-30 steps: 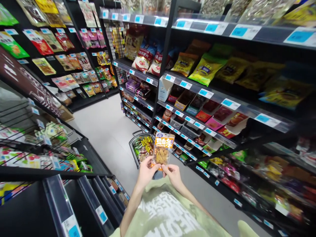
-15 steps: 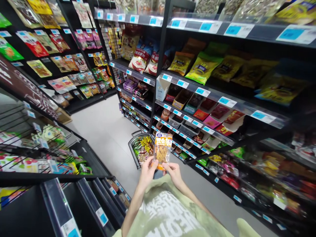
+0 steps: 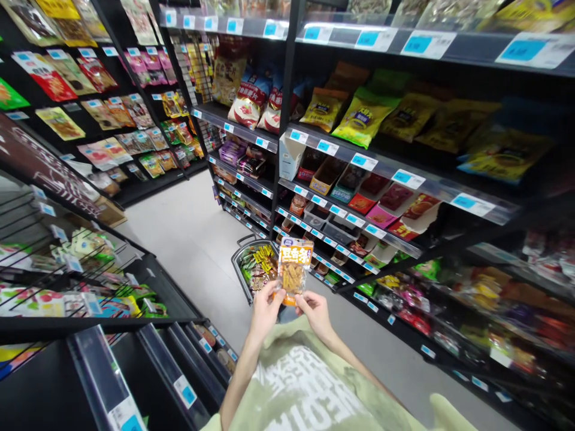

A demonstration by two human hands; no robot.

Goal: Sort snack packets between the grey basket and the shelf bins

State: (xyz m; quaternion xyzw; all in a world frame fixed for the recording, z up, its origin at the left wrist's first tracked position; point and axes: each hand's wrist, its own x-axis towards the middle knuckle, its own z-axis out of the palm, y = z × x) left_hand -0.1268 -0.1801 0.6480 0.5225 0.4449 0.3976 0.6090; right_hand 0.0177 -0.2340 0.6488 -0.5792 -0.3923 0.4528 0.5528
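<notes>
Held up in front of my body is a snack packet (image 3: 293, 272), orange and white at the top with a clear window showing brown strips. My left hand (image 3: 266, 304) pinches its lower left corner between thumb and fingers. The lower right corner is gripped the same way by my right hand (image 3: 314, 308). The packet is roughly upright, its printed front facing me. Behind and to the left of it, a dark shopping basket (image 3: 237, 270) stands on the floor, holding several small wrapped snacks in green, yellow and brown. Part of the basket is hidden by the packet and my left hand.
Shelves with price tags (image 3: 365, 161) run along the right, carrying yellow snack bags (image 3: 363, 118) and open boxes. A wire rack (image 3: 54, 251) stands at the left. Hanging packets (image 3: 108, 114) line the far wall. Grey floor (image 3: 175, 209) runs between them.
The view has shifted slightly, so the shelves sit a little further left. Both hands keep hold of the packet, which is tilted a little more upright, its front showing more clearly.
</notes>
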